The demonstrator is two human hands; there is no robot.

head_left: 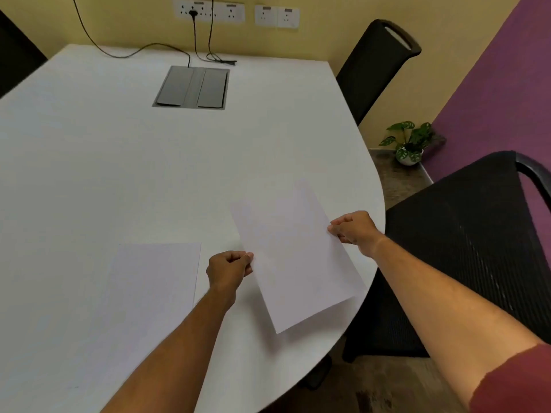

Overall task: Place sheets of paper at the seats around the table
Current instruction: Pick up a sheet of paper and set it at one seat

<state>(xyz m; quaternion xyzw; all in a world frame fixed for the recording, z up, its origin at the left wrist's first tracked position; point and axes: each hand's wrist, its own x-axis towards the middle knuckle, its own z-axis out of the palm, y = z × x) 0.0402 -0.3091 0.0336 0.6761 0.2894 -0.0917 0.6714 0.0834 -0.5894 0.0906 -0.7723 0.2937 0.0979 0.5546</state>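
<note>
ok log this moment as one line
step: placing sheet | left hand: pinches held sheet | right hand: pinches same sheet | held sheet: above white table, near black mesh chair | other sheet: flat on table

The paper sheet and table top look smooth, matt white. At frame right, the chair back is black ribbed mesh. The cable hatch looks brushed grey metal

You stand in an office meeting room; a large white conference table carries a recessed grey cable hatch at its far end; black mesh chairs line its right side; wall sockets sit on the far yellow wall.
</note>
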